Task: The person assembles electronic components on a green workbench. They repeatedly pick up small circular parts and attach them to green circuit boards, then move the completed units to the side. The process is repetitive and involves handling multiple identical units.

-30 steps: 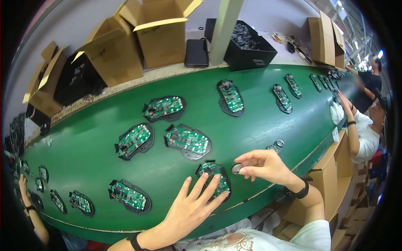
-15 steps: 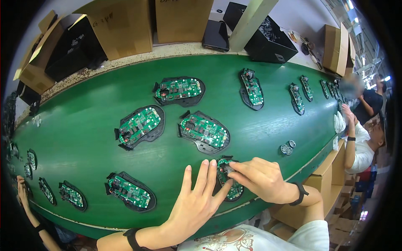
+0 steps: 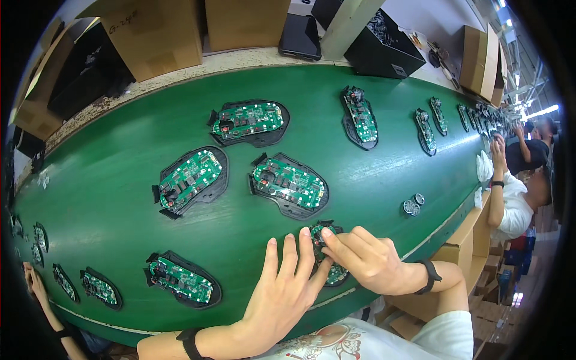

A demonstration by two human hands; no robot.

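Observation:
At the belt's near edge, a green circuit board in a dark plastic housing lies beneath both my hands, partly covered by them. My left hand rests with its fingers stretched and spread, its index fingertip at the board's upper left and its thumb touching the board. My right hand is closed in a pinch over the board's upper end; its fingertips hide most of what they hold. Similar boards in black housings lie beyond: one board just past my fingers, another to its left, and one farther back.
The green belt carries more boards to the left and far right. Small silver round parts lie right of my hand. Cardboard boxes and a black bin line the far side. Other people work at both ends.
My right fingertips have shifted slightly left over the board's upper end. The view has tilted a little, so the far boards and boxes appear slightly higher and to the left.

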